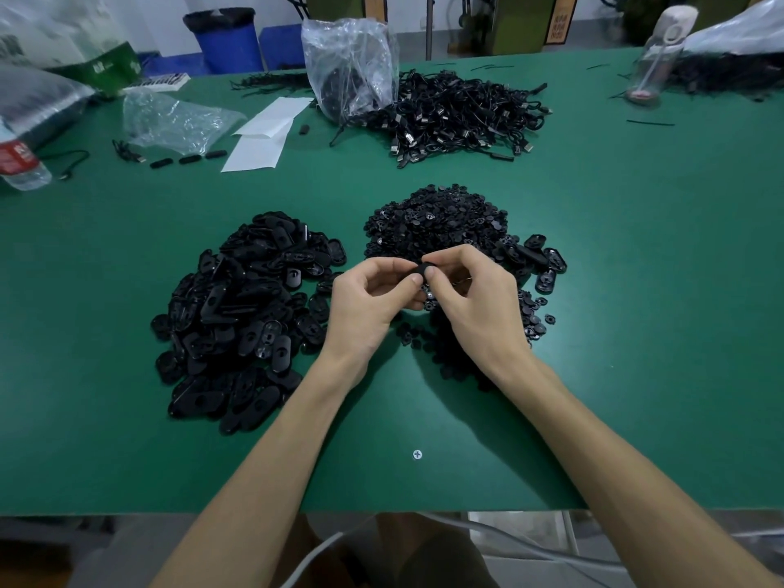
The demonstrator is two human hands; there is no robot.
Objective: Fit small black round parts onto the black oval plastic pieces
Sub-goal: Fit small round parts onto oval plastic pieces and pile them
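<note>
Both hands meet above the green table [594, 290], over the near edge of the pile of small round parts [437, 222]. The left grip [365, 303] is curled, its thumb and forefinger pinching one end of a black piece [425, 268]. The right grip [475, 303] is curled too, its thumb pressed on the same piece from the other side, so the piece sits pinched between the two sets of fingertips, held clear of the table. Most of it is hidden by the fingers; whether it is an oval piece with a round part already on it cannot be told. Something small and pale shows just under the right thumb, too small to make out. To the left of the left grip, just beside it, lies the heap of oval pieces [242, 316], wide and loosely stacked. A few more oval pieces [545, 258] lie at the right edge of the round-part pile, beyond the right grip. Farther back a tangle of black cables [458, 112] lies against a clear plastic bag [348, 65], with white paper sheets [263, 137] to its left and crumpled clear plastic [174, 120] beyond those. A water bottle [21, 163] lies at the far left edge, and a screw head [417, 454] sits in the table between the forearms.
</note>
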